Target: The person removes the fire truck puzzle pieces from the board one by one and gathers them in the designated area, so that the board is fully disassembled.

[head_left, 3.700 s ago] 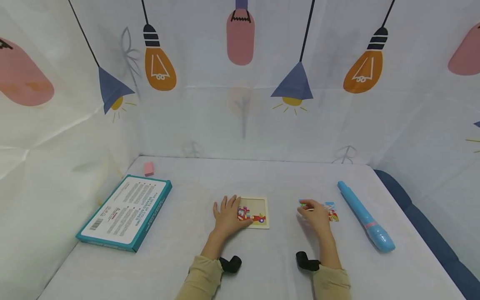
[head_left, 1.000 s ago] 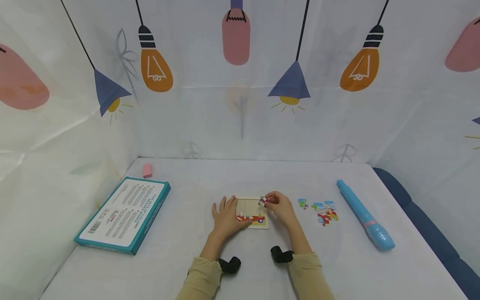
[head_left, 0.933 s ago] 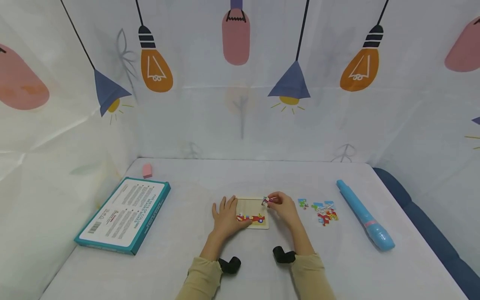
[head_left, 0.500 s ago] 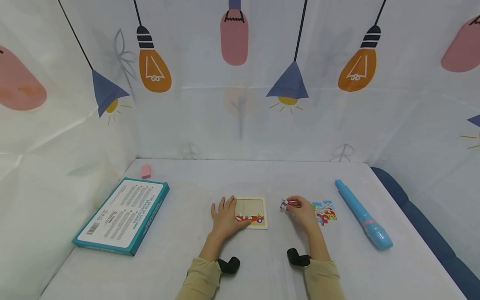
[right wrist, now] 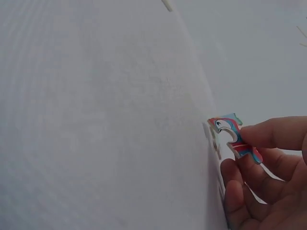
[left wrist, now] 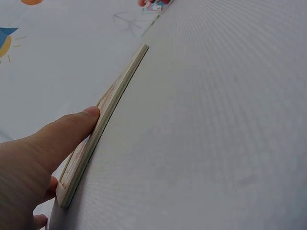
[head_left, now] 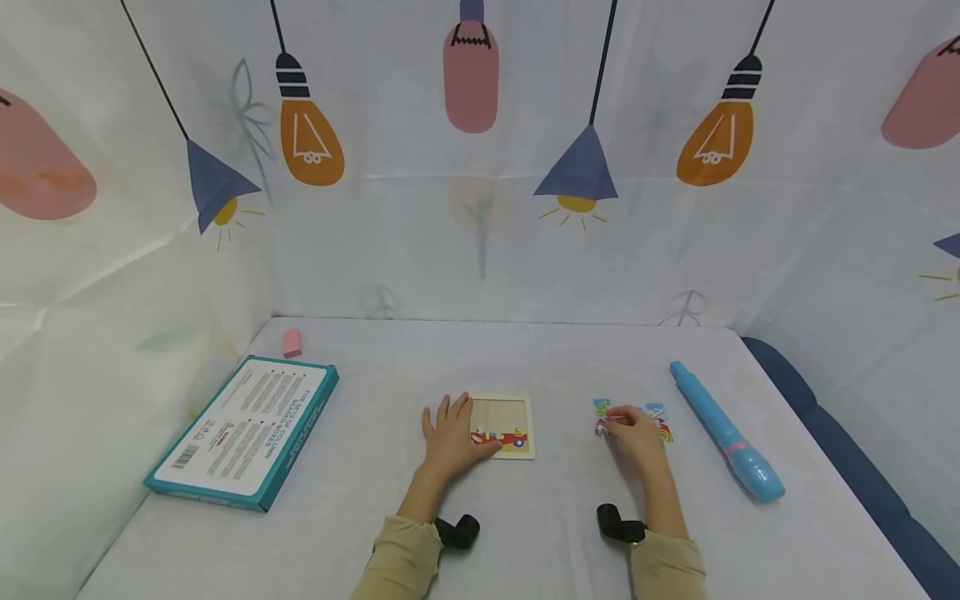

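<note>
A small wooden puzzle tray (head_left: 528, 427) lies on the table, with a red vehicle picture filling its lower strip and bare wood above. My left hand (head_left: 450, 442) rests on its left side, fingers spread and straight. In the left wrist view the thumb (left wrist: 72, 134) lies on the tray's edge. To the right, my right hand (head_left: 637, 437) pinches a jigsaw piece (right wrist: 230, 134) between thumb and fingers. This piece has a red, blue and white print with an eye on it. Loose jigsaw pieces (head_left: 656, 411) lie around and partly behind the right hand.
A blue tapered tube (head_left: 727, 433) lies right of the loose pieces. At the left is a teal-edged flat box (head_left: 243, 429), with a pink block (head_left: 292, 342) behind it. A dark blue chair back (head_left: 832, 450) stands beyond the table's right edge.
My right hand has carried the pinched piece from the tray's upper right rightward to the loose pieces. A piece seen at the tray's left 3.7 s ago is gone from there. My left hand stays.
</note>
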Motion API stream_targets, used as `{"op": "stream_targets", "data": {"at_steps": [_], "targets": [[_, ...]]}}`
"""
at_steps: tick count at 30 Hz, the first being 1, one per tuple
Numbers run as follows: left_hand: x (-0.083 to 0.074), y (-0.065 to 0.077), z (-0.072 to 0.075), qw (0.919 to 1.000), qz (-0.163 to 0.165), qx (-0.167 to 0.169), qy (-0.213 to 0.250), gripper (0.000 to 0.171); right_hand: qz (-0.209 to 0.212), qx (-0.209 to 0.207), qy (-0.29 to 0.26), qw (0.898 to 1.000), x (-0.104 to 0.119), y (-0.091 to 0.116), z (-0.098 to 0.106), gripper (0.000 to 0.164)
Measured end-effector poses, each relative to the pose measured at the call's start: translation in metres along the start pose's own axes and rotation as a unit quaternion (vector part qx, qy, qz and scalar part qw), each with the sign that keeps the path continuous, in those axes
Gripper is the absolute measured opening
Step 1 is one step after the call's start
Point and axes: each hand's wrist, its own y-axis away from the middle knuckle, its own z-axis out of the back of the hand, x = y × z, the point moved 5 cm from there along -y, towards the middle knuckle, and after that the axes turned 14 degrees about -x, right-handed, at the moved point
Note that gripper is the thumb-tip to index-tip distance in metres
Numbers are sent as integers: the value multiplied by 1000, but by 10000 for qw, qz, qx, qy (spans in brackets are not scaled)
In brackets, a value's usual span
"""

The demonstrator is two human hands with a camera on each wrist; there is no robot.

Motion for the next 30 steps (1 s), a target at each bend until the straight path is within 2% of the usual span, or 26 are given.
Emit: {"op": "stream_targets", "data": {"at_steps": [5,11,21,24,30], "targets": [[0,0,0,10000,5,8,-30,92,-5,-226,374,9990,-8,-3,4,29],[0,1,1,10000,1,2,9,92,415,-614,782,9942,-9,-4,6,25],[-1,1,1,10000,-13,5,14,92,799,-677,1049,9890,-4,-3,7,23],[-1,1,0,10000,-8,14,42,92,739,-650,998,9901,-3,-2,6,23],[-1,1,1,10000,-6,3,53,92,666,-537,497,9951,5,0,1,26]]}}
